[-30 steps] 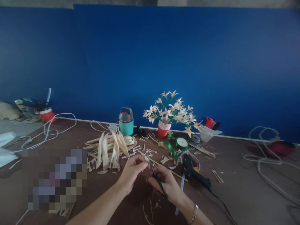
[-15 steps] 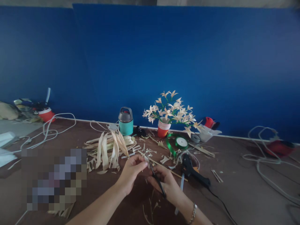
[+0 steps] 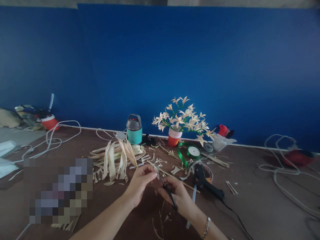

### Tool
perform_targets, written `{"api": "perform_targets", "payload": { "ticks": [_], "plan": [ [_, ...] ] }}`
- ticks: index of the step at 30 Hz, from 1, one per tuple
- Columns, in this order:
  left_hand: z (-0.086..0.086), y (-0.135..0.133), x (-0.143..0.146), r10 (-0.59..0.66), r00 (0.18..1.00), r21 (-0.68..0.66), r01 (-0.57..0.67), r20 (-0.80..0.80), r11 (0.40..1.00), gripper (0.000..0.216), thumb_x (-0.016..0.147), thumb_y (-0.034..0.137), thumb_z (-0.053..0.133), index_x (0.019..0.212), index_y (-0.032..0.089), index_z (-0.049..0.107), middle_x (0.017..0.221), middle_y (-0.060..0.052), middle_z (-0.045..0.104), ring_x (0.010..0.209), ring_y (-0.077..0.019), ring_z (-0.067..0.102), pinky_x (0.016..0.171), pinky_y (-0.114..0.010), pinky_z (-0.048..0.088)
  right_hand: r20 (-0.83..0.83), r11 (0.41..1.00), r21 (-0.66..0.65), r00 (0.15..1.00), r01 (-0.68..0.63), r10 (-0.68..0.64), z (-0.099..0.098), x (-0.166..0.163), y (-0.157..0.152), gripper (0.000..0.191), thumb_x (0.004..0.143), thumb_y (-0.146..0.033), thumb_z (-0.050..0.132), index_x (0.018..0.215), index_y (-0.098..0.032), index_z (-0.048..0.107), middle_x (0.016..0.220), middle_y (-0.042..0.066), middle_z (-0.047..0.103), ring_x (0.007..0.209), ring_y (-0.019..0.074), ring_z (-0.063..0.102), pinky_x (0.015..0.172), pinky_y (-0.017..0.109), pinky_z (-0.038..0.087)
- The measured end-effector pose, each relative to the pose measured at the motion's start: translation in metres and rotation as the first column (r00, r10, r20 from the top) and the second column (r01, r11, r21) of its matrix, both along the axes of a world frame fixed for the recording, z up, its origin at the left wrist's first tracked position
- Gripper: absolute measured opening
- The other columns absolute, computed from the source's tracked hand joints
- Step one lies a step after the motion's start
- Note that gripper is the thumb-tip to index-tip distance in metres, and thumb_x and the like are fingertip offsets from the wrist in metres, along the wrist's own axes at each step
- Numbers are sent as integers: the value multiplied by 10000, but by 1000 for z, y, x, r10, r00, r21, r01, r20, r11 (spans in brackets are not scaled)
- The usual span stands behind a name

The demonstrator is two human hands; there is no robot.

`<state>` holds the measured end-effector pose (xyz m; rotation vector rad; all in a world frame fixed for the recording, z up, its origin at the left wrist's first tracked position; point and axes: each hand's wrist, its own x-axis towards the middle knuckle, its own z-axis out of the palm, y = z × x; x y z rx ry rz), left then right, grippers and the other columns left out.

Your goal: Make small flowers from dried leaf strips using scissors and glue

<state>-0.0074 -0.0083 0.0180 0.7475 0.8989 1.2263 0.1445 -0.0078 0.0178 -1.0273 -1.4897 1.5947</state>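
My left hand (image 3: 140,184) is closed in a pinch on a small pale leaf piece (image 3: 156,170) at the front middle of the brown table (image 3: 250,206). My right hand (image 3: 180,196) is wrapped round black scissors (image 3: 167,190), whose blades point up at that piece. The two hands are close together, almost touching. Thin pale trimmings (image 3: 161,221) lie on the table just below them.
Dried leaf strips (image 3: 117,156) are piled left of my hands. A black glue gun (image 3: 206,185) with its cord lies to the right. Behind stand a teal jar (image 3: 134,129), a red cup of paper flowers (image 3: 183,121) and a green ribbon roll (image 3: 193,152). White cables (image 3: 282,171) run along both sides.
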Motion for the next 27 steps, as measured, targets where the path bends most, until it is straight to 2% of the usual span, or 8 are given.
{"api": "perform_targets", "payload": {
  "ticks": [9, 12, 17, 21, 27],
  "plan": [
    [-5, 2, -2, -11, 1000, 47, 12, -13, 999, 116, 661, 189, 691, 653, 151, 581, 617, 26, 549, 584, -99, 502, 594, -224, 397, 59, 1000, -6, 998, -4, 4, -3, 1, 1, 375, 567, -392, 793, 683, -149, 531, 490, -91, 421, 432, 31, 309, 397, 160, 238],
    [-3, 3, -3, -7, 1000, 64, 9, -24, 998, 100, 668, 180, 682, 655, 150, 587, 618, 28, 542, 593, -90, 477, 598, -210, 375, 76, 998, -62, 997, 3, 2, -3, 2, 2, 408, 570, -452, 772, 696, -154, 522, 468, -92, 433, 379, 27, 317, 352, 154, 244],
    [-3, 2, -4, 10, 997, 92, -3, -74, 996, 68, 707, 186, 644, 676, 156, 592, 633, 14, 566, 621, -103, 484, 615, -215, 362, 38, 991, -93, 995, 99, -96, -7, 2, 6, 486, 573, -516, 747, 799, -194, 461, 429, -95, 488, 324, 54, 378, 309, 155, 286],
    [-4, 2, -3, 49, 995, 116, -39, -83, 992, 72, 713, 203, 647, 683, 162, 597, 670, 9, 575, 643, -106, 495, 639, -219, 370, 10, 992, -68, 994, 107, -107, -12, 4, 6, 484, 615, -523, 724, 825, -207, 424, 463, -91, 512, 349, 54, 395, 336, 151, 288],
    [2, 1, 0, 87, 996, 15, -86, -34, 996, 132, 662, 244, 707, 655, 166, 600, 648, 20, 595, 615, -99, 512, 606, -204, 372, 28, 999, 11, 999, 30, -30, -14, 4, 1, 436, 668, -523, 687, 850, -189, 474, 561, -74, 486, 494, 79, 469, 454, 182, 358]
  ]
}}
